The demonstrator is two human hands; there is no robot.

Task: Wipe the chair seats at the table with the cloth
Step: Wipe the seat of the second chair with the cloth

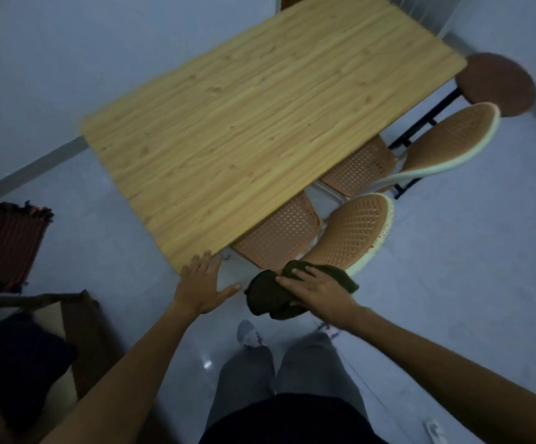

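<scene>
Beside the table (244, 123), cloth (269, 294) against near chair's backrest (353, 232).

Looked steeply down from head height, facing forward over the table (260, 123), close above both outstretched arms.

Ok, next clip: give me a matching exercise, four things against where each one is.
Things:
1. dark cloth
2. left hand
3. round brown stool
4. striped mat

Places:
A. at the table's far end
B. on the floor, left of the table
C. by the table's near corner, open
D. in the right hand, at the nearest chair's back

Pairs: 1-D, 2-C, 3-A, 4-B
</scene>
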